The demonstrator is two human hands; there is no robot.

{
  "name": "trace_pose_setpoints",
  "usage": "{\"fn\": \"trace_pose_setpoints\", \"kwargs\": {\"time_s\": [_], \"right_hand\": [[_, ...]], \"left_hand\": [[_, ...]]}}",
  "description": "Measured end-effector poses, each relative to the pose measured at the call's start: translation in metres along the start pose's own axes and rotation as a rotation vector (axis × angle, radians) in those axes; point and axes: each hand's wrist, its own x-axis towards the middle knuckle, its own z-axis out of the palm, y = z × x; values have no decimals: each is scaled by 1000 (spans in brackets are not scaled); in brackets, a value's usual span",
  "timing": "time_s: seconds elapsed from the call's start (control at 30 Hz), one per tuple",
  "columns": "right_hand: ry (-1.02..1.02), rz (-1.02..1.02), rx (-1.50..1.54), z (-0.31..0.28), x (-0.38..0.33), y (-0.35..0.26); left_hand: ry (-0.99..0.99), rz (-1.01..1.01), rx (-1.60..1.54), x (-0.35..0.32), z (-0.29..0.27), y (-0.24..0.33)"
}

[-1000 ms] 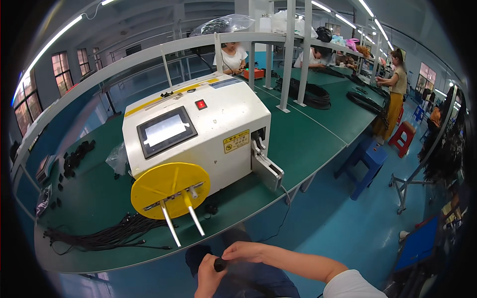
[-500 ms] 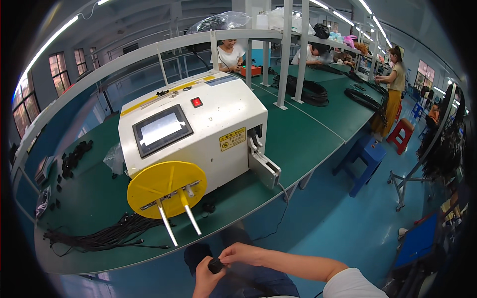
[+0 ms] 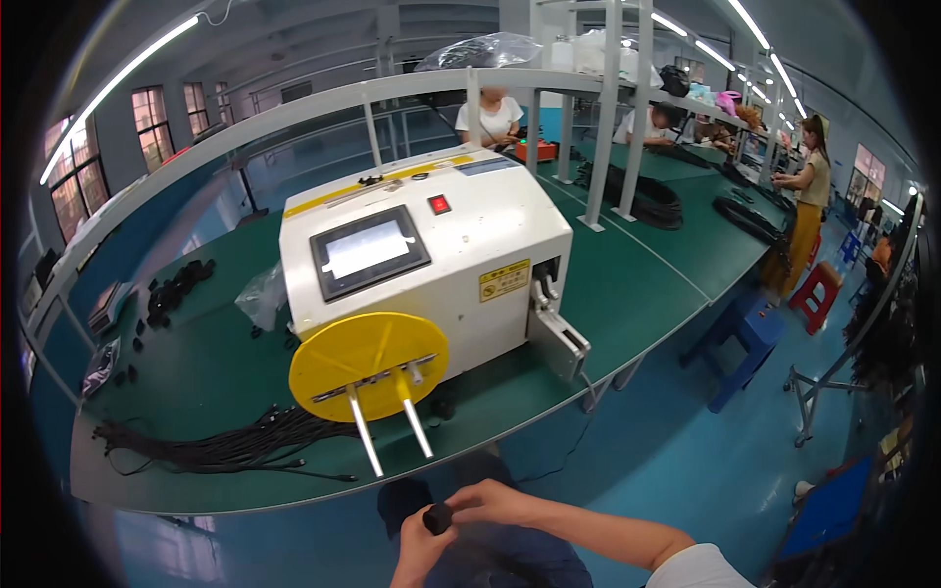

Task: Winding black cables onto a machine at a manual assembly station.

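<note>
Low in the head view, my left hand (image 3: 417,554) and my right hand (image 3: 487,504) meet around a small black object (image 3: 437,517), both gripping it just below the table's front edge. Right above them stands a white box-shaped machine (image 3: 461,255) with a touch screen (image 3: 369,250), a red button (image 3: 439,204) and a yellow disc (image 3: 367,365) carrying two metal pins (image 3: 387,431) that point toward me. A bundle of black cables (image 3: 221,449) lies on the green table (image 3: 637,284) left of the disc.
Small black parts (image 3: 169,299) and a clear plastic bag (image 3: 263,294) lie at the table's left. Black cable coils (image 3: 642,201) rest farther back. Other people work at the far benches. A blue stool (image 3: 745,338) and a red stool (image 3: 821,294) stand on the blue floor at right.
My view has shifted, so the machine sits a little more to the right and closer. My hands stay together on the black object.
</note>
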Motion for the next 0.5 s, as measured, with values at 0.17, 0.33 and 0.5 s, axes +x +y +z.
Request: {"fn": "trace_pose_setpoints", "kwargs": {"time_s": [0.17,0.33,0.5], "right_hand": [[175,72,305,-2,0,4],[272,-159,61,28,1,0],[329,-490,-647,59,-1,12]], "left_hand": [[123,128,59,5,8,-18],[230,352,409,10,19,-15],[324,344,308,23,4,-33]]}}
